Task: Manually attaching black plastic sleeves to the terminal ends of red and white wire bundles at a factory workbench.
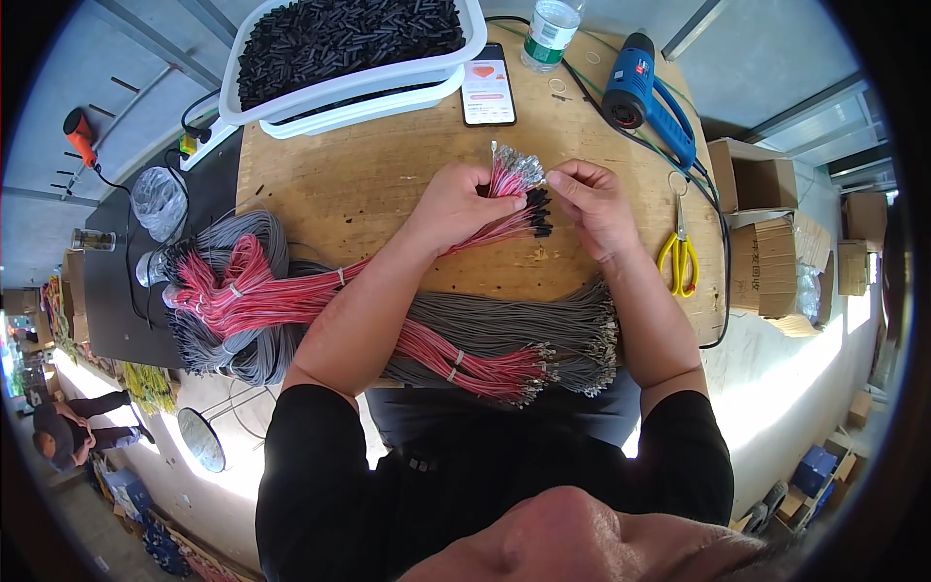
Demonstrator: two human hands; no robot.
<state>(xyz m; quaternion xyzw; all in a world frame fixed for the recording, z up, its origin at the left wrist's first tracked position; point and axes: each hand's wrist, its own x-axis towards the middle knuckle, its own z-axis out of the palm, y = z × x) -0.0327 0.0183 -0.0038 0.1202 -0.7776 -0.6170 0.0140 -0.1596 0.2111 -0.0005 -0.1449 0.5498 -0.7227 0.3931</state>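
Observation:
My left hand (454,209) is closed around a bundle of red and white wires (501,182), whose silvery metal terminals (520,169) fan out above my thumb. Just right of it, my right hand (593,206) pinches thumb and forefinger at the edge of these terminals; what lies between the fingertips is too small to make out. Black sleeves (539,211) sit on some wire ends below the terminals. The red wires run back under my left forearm to a tied coil (228,291). Nearer me lie grey cables (485,320) and another red bunch (485,373) with metal ends.
A white tub (339,114) full of black tubes stands at the back, beside a phone (488,87) and a water bottle (551,37). A blue heat gun (640,92) and yellow-handled scissors (681,247) lie right. Cardboard boxes (761,257) stand beyond. Another person (73,427) is far left.

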